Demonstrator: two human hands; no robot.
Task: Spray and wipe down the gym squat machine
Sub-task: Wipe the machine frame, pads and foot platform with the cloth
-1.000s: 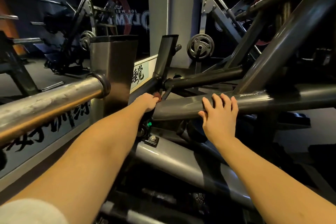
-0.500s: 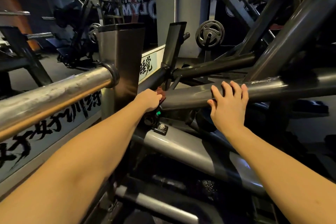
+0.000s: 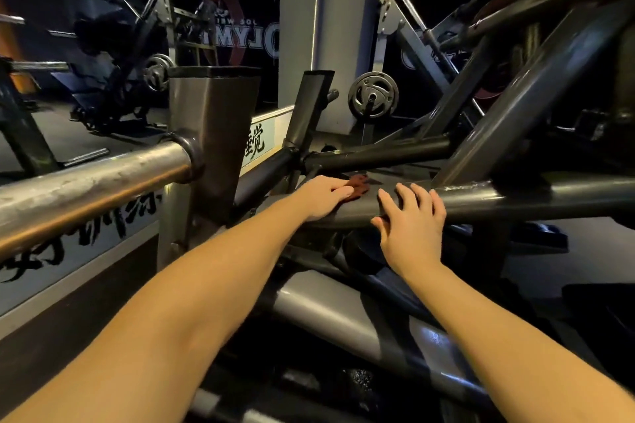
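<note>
The squat machine fills the view as a mesh of dark grey steel tubes. A thick horizontal frame tube (image 3: pixel 508 197) runs across the middle. My left hand (image 3: pixel 321 194) presses a dark red cloth (image 3: pixel 357 184) flat on the left end of that tube, near the welded joint. My right hand (image 3: pixel 412 223) rests on the same tube just to the right, fingers spread over its top, holding nothing. No spray bottle is in view.
A worn steel weight sleeve (image 3: pixel 92 182) juts toward me at the left from a square upright post (image 3: pixel 213 120). A small weight plate (image 3: pixel 372 94) hangs behind the frame. Slanted tubes cross at the right. A wall panel with black lettering (image 3: pixel 103 223) runs along the left.
My left hand has slid the cloth from the joint up onto the top of the horizontal tube, toward my right hand. The right hand stays on the tube. The camera has shifted slightly.
</note>
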